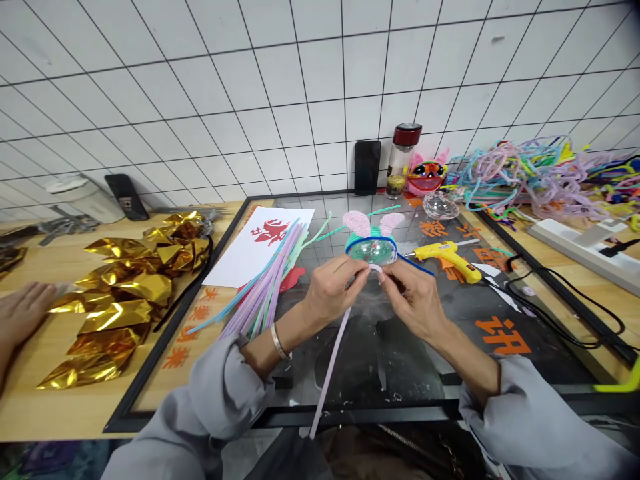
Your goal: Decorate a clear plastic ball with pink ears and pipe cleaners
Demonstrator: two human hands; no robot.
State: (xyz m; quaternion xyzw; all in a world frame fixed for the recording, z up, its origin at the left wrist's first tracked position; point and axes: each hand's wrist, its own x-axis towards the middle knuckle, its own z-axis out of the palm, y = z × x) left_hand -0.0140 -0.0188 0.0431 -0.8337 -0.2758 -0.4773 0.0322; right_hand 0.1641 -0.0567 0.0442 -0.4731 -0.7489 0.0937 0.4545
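Note:
My left hand [334, 287] and my right hand [414, 293] meet at the middle of the framed black board. Fingertips of both pinch a pale lilac pipe cleaner [333, 363], bent between them, whose long end hangs down toward the board's front edge. Just beyond the fingers is a green craft piece [371, 251] with a clear round front, a blue pipe cleaner along its upper edge and two fuzzy pink ears. From its right side the blue strand runs out past my right fingers.
Yellow glue gun [447, 259] with a black cord lies right; pipe cleaners [265, 287] and white paper [250, 243] left. Gold foil [120, 300] and another person's hand [27, 310] are farther left. Behind stand a bottle [400, 163], a phone [367, 167] and a pink figure [427, 177].

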